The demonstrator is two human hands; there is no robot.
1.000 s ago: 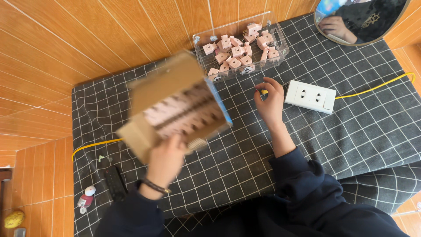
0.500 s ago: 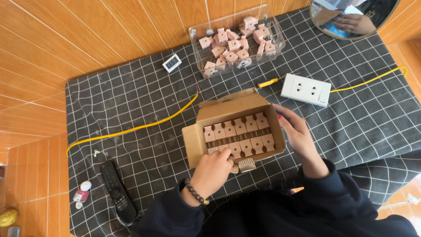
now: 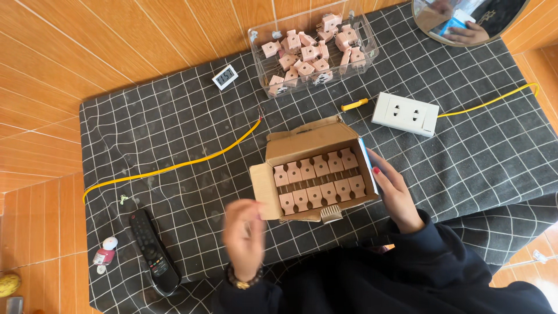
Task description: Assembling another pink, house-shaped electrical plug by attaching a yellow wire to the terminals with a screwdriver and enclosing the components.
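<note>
Cardboard box [image 3: 314,152] at frame centre, open, packed with two rows of pink plugs [image 3: 318,180]; steadied by right hand [image 3: 390,187]. Left hand [image 3: 244,232] blurred, grip indeterminate. Clear tub [image 3: 314,49], upper centre, filled with loose pink plugs.

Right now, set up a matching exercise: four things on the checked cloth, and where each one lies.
Things:
1. cardboard box
2. clear tub
3. remote control
4. white socket

Places:
A. near left corner of the cloth
B. far edge, full of loose pink parts
C. on a yellow cable, right of a yellow screwdriver
D. against the right hand

Pairs: 1-D, 2-B, 3-A, 4-C
</note>
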